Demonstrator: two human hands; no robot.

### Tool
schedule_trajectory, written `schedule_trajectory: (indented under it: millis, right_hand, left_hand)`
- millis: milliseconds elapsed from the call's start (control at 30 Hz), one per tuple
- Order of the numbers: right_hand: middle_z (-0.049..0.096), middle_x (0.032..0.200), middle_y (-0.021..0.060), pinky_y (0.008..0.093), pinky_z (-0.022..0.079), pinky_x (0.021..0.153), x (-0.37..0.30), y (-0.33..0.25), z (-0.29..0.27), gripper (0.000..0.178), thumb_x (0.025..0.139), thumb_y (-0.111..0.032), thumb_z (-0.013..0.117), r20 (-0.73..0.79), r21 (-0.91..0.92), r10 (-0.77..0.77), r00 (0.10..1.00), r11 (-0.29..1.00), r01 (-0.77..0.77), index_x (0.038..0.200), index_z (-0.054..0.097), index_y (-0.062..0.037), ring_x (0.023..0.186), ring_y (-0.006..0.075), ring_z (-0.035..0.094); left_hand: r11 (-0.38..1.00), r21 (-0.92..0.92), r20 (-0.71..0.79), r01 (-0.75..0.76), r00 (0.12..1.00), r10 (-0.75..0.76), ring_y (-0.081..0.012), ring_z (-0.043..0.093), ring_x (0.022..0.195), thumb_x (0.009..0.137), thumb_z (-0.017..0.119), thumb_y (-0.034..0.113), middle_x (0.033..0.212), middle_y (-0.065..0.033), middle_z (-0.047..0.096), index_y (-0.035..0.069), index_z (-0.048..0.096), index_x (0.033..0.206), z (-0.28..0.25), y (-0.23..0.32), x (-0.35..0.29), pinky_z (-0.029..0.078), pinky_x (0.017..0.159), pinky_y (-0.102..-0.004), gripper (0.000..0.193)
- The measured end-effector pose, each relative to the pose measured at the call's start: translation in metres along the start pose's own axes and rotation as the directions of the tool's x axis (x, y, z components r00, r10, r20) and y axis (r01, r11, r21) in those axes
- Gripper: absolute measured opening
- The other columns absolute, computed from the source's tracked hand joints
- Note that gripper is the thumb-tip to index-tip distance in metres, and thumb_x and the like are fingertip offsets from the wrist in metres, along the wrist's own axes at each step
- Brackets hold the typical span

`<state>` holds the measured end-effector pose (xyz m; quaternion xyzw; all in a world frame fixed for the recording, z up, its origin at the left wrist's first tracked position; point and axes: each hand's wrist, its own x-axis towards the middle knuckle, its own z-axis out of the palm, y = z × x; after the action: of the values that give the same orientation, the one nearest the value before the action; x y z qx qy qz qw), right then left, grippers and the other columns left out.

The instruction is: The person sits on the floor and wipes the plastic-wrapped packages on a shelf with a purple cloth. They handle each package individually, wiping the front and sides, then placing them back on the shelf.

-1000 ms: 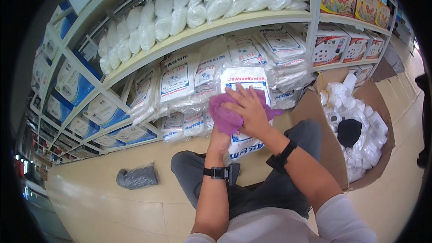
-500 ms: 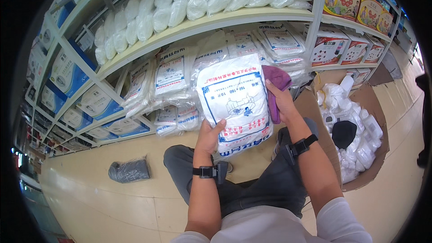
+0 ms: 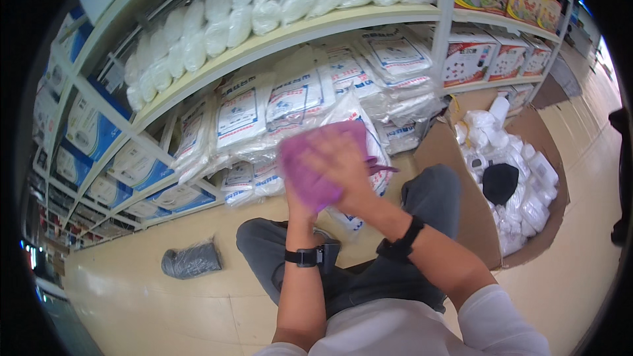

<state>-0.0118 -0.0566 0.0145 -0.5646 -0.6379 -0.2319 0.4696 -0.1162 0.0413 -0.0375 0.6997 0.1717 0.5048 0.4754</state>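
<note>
A purple cloth [image 3: 313,171] is spread over the near face of a white plastic-wrapped pack [image 3: 356,111] with blue and red print. My right hand [image 3: 337,163], blurred by motion, holds the cloth and presses it against the pack. The pack is tilted above my knees, and its far edge and lower corner show past the cloth. My left hand [image 3: 298,203] grips the pack at its left side; its fingers are mostly hidden behind the cloth.
Shelves ahead hold similar white packs [image 3: 241,115] below and white bagged bundles [image 3: 227,23] above. An open cardboard box [image 3: 438,178] of white wrapped items stands at right. Printed boxes [image 3: 469,59] fill shelves behind it. A dark plastic-wrapped roll [image 3: 191,260] lies on the floor.
My right hand has swung left with the cloth from the pack's right edge onto its face. The pack has turned and is now mostly covered.
</note>
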Motion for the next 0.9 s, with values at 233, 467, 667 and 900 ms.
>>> schedule_trajectory:
  millis: [233,467,667,900]
  right_hand:
    - [0.061,0.135,0.0104,0.0454,0.040,0.111,0.006,0.076,0.000,0.052,0.081,-0.022,0.076,-0.051,0.284,0.187,0.981,0.945,-0.165,0.130,0.061,-0.0136,0.127,0.0311,0.056]
    - [0.061,0.131,0.0065,0.0341,0.051,0.100,-0.022,0.118,-0.031,0.045,0.096,-0.015,0.070,0.540,0.806,0.707,0.457,-0.279,-0.521,0.137,0.053,-0.0090,0.117,0.0184,0.061]
    - [0.067,0.115,0.0095,0.0339,0.054,0.091,-0.009,0.084,-0.038,0.055,0.083,-0.008,0.083,0.337,0.740,0.759,0.557,0.152,-0.655,0.130,0.056,0.0005,0.103,0.0169,0.065]
    - [0.061,0.133,0.0130,0.0374,0.045,0.106,-0.033,0.011,0.013,0.059,0.074,-0.006,0.083,0.157,0.582,0.461,0.873,0.671,-0.459,0.129,0.063,-0.0071,0.127,0.0286,0.056]
  left_hand:
    - [0.872,-0.267,0.133,0.411,0.912,-0.389,-0.0174,0.060,0.113,0.096,0.070,0.014,0.130,-0.0093,0.063,-0.002,0.052,0.140,-0.005,0.021,-0.007,0.046,0.100,-0.0312,0.050]
    - [0.880,-0.274,0.077,0.389,0.920,-0.383,-0.0189,0.059,0.113,0.096,0.071,0.019,0.126,-0.0110,0.064,-0.004,0.052,0.138,-0.021,0.004,-0.002,0.045,0.101,-0.0332,0.051]
    - [0.855,0.430,-0.276,0.290,0.944,-0.182,-0.0384,0.044,0.135,0.087,0.077,0.025,0.142,-0.0268,0.048,-0.005,0.038,0.147,-0.003,-0.046,0.006,0.035,0.112,-0.0424,0.078]
    - [0.680,-0.604,0.200,0.416,0.905,-0.376,-0.0322,0.042,0.140,0.087,0.059,0.017,0.150,-0.0151,0.045,0.004,0.031,0.155,0.019,-0.013,-0.022,0.037,0.116,-0.0434,0.075]
